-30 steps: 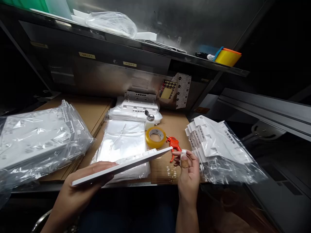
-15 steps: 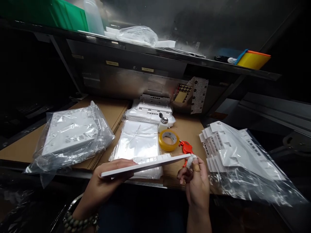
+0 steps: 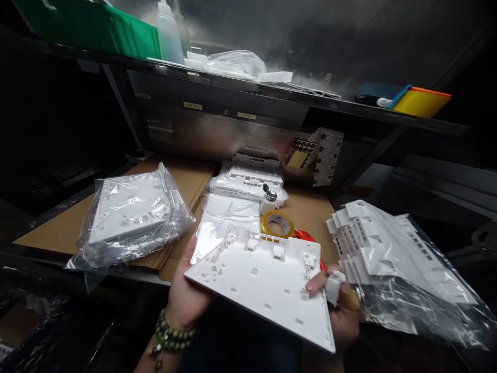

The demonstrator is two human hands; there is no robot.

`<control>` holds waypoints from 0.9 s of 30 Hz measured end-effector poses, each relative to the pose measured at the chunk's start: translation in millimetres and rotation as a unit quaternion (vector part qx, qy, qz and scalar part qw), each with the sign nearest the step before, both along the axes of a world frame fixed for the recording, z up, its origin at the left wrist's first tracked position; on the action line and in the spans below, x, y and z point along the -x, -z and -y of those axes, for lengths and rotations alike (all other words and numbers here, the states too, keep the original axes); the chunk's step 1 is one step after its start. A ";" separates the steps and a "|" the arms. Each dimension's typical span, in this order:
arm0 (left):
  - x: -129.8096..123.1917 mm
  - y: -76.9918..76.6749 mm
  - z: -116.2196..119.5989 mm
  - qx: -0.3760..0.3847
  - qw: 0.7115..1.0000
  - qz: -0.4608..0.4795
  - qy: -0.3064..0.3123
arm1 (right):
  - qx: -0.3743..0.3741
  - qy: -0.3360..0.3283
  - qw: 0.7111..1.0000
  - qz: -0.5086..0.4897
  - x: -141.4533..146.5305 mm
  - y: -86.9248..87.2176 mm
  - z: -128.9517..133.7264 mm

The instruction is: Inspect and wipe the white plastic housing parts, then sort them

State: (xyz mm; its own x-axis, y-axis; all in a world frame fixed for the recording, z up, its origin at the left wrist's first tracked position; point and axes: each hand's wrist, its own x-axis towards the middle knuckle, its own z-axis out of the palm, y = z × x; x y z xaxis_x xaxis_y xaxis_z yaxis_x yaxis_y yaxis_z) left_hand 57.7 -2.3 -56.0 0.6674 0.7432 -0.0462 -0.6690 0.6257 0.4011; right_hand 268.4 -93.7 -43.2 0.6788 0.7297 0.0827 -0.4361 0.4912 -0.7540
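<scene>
A white plastic housing panel (image 3: 260, 282) is tilted toward me, its inner side with clips and a slotted edge showing. My left hand (image 3: 190, 287) grips its left corner, the fingers partly hidden underneath. At the right edge, my right hand (image 3: 341, 311) pinches a crumpled white wipe (image 3: 334, 287); one finger lies on the panel's inner face. Just behind the panel are a stack of clear plastic bags (image 3: 233, 210), a roll of yellow tape (image 3: 278, 224) and a red tool (image 3: 305, 235), partly covered by the panel.
Bagged white panels (image 3: 130, 207) lie on cardboard (image 3: 54, 228) at left. More panels (image 3: 382, 243) lean in plastic at right. A pump bottle (image 3: 268, 202) stands before further housings (image 3: 256, 168). Overhead, a shelf (image 3: 217, 77) holds a green bin (image 3: 97, 31) and a squeeze bottle (image 3: 170, 33).
The panel has turned from edge-on to show its inner face, and its right end has come down toward me. My right hand has moved lower and right with the wipe. The view has shifted slightly.
</scene>
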 end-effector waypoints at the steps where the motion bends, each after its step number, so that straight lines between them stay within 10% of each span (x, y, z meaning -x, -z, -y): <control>1: -0.1 2.5 -2.7 0.006 0.999 0.013 0.029 | 0.000 -0.009 1.000 0.009 -1.7 3.2 0.5; 8: 5.9 -3.5 -13.7 0.053 0.998 -0.006 0.045 | 0.077 -0.077 0.989 0.104 -40.2 29.0 0.6; 12: 4.0 -23.9 -13.1 0.079 0.997 -0.023 0.016 | 0.161 0.065 0.942 0.288 -47.3 22.3 -1.8; 15: -4.5 -37.6 -8.4 0.095 0.995 -0.033 -0.017 | 0.163 0.104 0.891 0.411 -23.3 5.9 1.2; 20: -21.6 -53.3 1.5 0.072 0.996 -0.042 -0.040 | 0.024 -0.071 0.806 0.587 50.5 -25.4 2.4; 27: -18.9 -56.8 7.4 0.022 0.998 -0.046 -0.030 | -0.069 -0.098 0.760 0.639 79.7 -33.4 -0.5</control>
